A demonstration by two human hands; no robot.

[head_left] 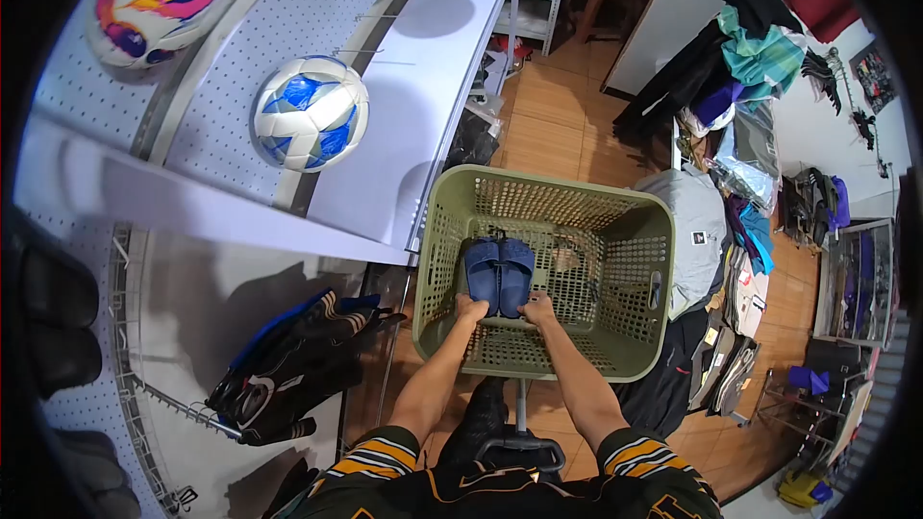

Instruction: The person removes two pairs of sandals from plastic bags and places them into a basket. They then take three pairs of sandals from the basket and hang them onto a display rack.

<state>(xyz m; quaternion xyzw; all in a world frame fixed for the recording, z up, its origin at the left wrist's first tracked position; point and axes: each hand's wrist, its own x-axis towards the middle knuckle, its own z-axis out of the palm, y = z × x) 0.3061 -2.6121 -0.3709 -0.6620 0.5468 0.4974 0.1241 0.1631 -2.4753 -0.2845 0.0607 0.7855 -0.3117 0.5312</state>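
Note:
A pair of dark blue slide sandals (515, 277) lies side by side inside an olive-green plastic basket (630, 322) with perforated walls. My left hand (471, 308) reaches over the basket's near rim and grips the heel end of the left sandal. On the other side, my right hand (537, 308) pinches the heel end of the right sandal, thumb pointing inward. The toe straps face away from me. Fingers under the soles are hidden.
To the left, white shelves (385, 135) hold several footballs, including a blue-and-white football (311, 113). Dark jackets (298, 365) hang on a rack below. Folded clothes (697, 240) are piled to the right of the basket. Beneath it, a black base with a metal post (522, 408) stands on the tiled floor.

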